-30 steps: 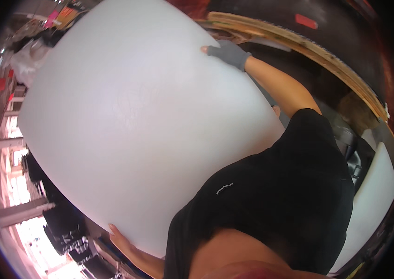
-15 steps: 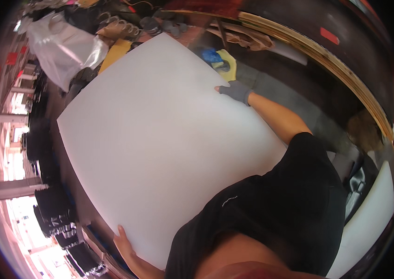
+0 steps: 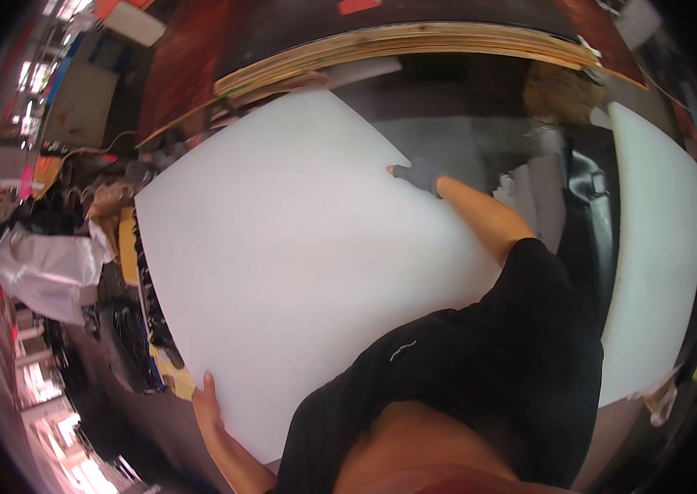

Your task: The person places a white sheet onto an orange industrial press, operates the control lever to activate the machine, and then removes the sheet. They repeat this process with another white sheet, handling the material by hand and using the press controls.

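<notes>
I carry a large white sheet (image 3: 299,239), stiff and plain, spread in front of my body. My left hand (image 3: 207,401), bare, is closed on the sheet's left edge near its lower corner, thumb on top. On the opposite edge, my right hand (image 3: 421,177) grips in a dark grey glove with bare fingertips; its thumb rests on the face and its other fingers are mostly hidden beneath. The sheet's near part runs up against my black shirt.
Beyond the sheet lies a stack of dark boards (image 3: 414,41) with pale wooden edges. To the right are another white sheet or stack (image 3: 653,247) and black plastic wrapping (image 3: 587,214). A translucent plastic bag (image 3: 44,267) and clutter stand at the left.
My view has swung to the right: the bag has shifted left, and the board stack and the other white sheet show more fully. Both hands keep their hold on the large sheet.
</notes>
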`<action>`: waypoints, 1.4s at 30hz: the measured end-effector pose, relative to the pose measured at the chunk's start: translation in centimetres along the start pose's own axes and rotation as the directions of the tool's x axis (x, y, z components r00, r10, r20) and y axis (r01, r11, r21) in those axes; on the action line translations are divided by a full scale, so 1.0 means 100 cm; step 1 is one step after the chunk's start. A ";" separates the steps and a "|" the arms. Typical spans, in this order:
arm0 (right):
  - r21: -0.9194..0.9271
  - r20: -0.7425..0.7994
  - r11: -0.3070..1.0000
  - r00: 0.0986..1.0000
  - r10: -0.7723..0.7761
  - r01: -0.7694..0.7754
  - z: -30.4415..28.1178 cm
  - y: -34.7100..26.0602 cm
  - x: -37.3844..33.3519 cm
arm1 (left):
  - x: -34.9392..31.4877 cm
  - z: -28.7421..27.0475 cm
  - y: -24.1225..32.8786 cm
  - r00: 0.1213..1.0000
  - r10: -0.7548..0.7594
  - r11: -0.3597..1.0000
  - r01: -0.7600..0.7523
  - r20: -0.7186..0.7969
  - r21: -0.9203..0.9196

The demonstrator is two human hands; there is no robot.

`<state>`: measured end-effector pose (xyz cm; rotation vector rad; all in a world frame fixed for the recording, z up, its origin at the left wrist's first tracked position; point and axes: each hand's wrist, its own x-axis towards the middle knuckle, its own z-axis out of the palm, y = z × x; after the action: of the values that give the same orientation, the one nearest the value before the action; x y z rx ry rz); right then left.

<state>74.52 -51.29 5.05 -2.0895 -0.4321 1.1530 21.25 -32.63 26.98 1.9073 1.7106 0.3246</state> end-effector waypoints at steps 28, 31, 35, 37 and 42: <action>-0.246 0.200 0.750 0.725 0.659 -0.614 -0.105 0.339 0.062 | 0.226 0.359 0.157 0.533 -0.505 0.656 -0.274 0.679 0.703; -0.258 0.182 0.767 0.750 0.636 -0.587 -0.099 0.333 0.075 | 0.255 0.373 0.155 0.511 -0.520 0.662 -0.265 0.684 0.701; -0.251 0.153 0.780 0.772 0.617 -0.574 -0.086 0.333 0.096 | 0.305 0.391 0.148 0.501 -0.375 0.678 -0.426 0.780 0.599; -0.230 0.098 0.769 0.772 0.628 -0.596 -0.075 0.330 0.109 | 0.335 0.394 0.148 0.481 -0.398 0.702 -0.390 0.781 0.597; -0.362 -0.006 0.721 0.775 0.632 -0.591 -0.048 0.280 0.132 | 0.420 0.409 0.137 0.557 -0.176 0.662 -0.543 0.812 0.516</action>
<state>84.58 -65.16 -21.17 -2.5858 0.0423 1.6875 60.80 -2.12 -6.59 2.2147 0.9480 -1.2408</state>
